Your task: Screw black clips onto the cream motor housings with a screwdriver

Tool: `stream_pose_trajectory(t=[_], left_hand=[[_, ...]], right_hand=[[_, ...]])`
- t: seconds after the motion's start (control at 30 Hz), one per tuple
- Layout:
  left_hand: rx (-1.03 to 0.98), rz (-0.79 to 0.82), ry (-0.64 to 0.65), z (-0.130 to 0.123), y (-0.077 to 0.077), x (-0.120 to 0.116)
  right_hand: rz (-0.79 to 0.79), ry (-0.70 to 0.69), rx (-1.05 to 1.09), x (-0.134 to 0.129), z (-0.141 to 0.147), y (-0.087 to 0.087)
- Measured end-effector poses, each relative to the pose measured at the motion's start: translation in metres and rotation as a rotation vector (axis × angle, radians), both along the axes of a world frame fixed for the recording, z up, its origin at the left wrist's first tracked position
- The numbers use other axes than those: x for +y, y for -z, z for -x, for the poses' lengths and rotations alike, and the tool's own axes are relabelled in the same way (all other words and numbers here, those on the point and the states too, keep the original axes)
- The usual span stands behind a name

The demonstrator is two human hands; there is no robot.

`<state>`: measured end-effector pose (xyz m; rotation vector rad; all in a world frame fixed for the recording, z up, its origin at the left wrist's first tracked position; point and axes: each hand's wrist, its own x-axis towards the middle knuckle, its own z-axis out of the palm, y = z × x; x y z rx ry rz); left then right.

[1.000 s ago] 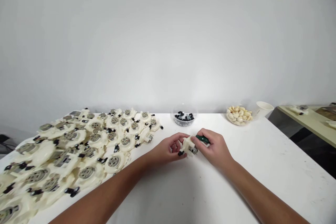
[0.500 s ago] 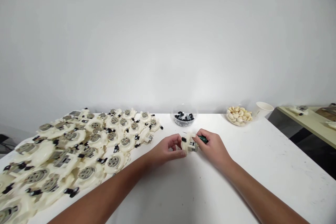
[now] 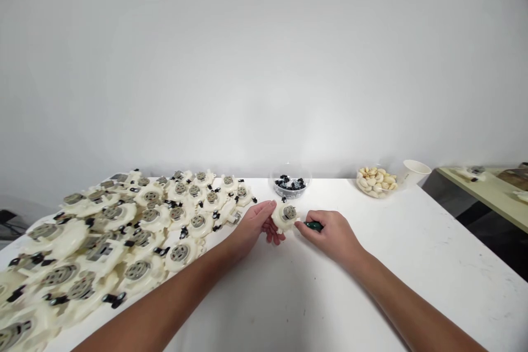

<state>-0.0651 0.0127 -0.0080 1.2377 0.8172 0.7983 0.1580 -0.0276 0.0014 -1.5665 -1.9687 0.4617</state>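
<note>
1. While the person stood at the long white surface [image 3: 371, 286], the left hand [image 3: 253, 224] grasped a cream plastic part [image 3: 285, 215], its fingers curled about the part's lobed edge and its round grey metal centre facing up.
2. The part was held in the air over the surface, near the middle of the surface's far half, and between the two hands.
3. The right hand [image 3: 330, 234] was closed around a green-handled tool [image 3: 314, 225], whose green grip showed past the fingers. The hand lay just beside the held part, and I cannot tell whether they touched.
4. To the left, a large pile of similar cream parts [image 3: 150, 214], with black tabs and grey centres, spread across the surface and overlapped toward its edge. The left forearm passed just beside the pile.
5. Along the far edge stood a clear bowl [image 3: 290, 172] of small black and metal pieces, then a clear bowl [image 3: 376, 193] of pale curved pieces, and a white paper cup [image 3: 414, 171] near the far corner.
6. Beyond that corner, across a dark gap [image 3: 462, 214], a pale side table [image 3: 487, 192] carried a few more items.
7. A plain, pale grey wall [image 3: 264, 66] rose behind everything and filled the upper part of the view.
</note>
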Motion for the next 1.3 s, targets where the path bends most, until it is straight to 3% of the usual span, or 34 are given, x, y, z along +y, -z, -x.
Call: stream_pose_trajectory(t=[0.2, 0.47, 0.8, 0.93, 1.07, 1.3], left_hand=[[-0.018, 0.003, -0.02, 0.001, 0.0, 0.003], [0.115, -0.147, 0.019, -0.003, -0.004, -0.006], [0.28, -0.32, 0.163, -0.004, -0.003, -0.01], [0.384, -0.377, 0.21, -0.003, 0.0, -0.012], [0.343, -0.382, 0.175, -0.003, 0.005, -0.01], [0.279, -0.328, 0.217, -0.004, -0.001, -0.012]], right_hand=[[0.009, -0.152, 0.161, -0.005, -0.001, -0.008], [0.028, -0.143, 0.498, -0.01, -0.002, -0.013], [0.019, -0.096, 0.477, -0.006, -0.002, -0.012], [0.055, -0.196, 0.511, -0.007, -0.003, -0.013], [0.067, -0.278, 0.484, -0.01, -0.003, -0.013], [0.002, -0.151, 0.487, -0.006, -0.002, -0.013]])
